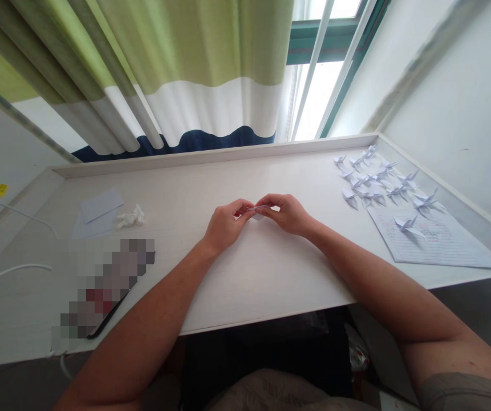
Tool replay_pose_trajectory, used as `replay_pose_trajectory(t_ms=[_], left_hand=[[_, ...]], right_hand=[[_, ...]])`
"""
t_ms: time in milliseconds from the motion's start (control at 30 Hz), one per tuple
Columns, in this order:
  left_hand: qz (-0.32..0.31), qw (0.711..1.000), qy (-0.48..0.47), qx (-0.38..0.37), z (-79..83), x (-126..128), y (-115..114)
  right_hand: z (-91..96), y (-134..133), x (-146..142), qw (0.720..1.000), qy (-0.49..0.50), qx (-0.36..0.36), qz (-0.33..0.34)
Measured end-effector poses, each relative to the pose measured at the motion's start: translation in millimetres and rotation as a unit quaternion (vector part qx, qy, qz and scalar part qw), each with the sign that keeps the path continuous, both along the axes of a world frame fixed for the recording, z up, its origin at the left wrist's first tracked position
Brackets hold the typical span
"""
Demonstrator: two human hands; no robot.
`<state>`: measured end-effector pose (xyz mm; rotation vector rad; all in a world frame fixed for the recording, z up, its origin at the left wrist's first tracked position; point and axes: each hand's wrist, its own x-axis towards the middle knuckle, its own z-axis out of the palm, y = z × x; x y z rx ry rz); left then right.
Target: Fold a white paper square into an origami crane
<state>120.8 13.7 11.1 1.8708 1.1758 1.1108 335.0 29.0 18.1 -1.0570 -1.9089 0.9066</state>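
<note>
My left hand [227, 224] and my right hand [288, 213] meet over the middle of the white desk [249, 274]. Both pinch a small folded piece of white paper [257, 212] between fingertips and thumbs, each hand closed on one end of it. The paper is held just above the desk surface. Much of it is hidden by my fingers.
Several folded white paper cranes [377, 182] lie at the far right, one crane [405, 224] on a lined sheet [433, 245]. At left lie blank paper sheets [100, 206], a crumpled scrap [130, 217], white cables [9, 271] and a blurred-out object [104, 288]. A curtain [163, 74] hangs behind.
</note>
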Motion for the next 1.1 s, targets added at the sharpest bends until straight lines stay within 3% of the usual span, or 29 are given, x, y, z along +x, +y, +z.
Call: replay_pose_trajectory(t_ms=[200,533,800,967,1100], left_hand=[[-0.010,1.000,0.018,-0.022,0.4,-1.0,0.6],[-0.023,0.986,0.164,0.004,8.2,-3.4,1.1],[-0.032,0.994,0.098,-0.036,4.7,-1.7,0.9],[-0.021,0.993,0.114,-0.029,7.5,-1.1,-0.7],[-0.020,0.998,0.048,-0.029,6.5,0.8,-0.7]], right_hand=[[2.3,-1.6,1.9,0.999,-0.030,0.028,0.013],[2.2,-1.7,2.5,0.998,-0.056,0.036,0.018],[2.5,-0.2,3.7,0.999,-0.012,-0.009,0.038],[-0.5,0.5,2.9,0.999,0.008,-0.030,0.034],[-2.9,2.3,1.8,0.999,0.036,-0.025,0.032]])
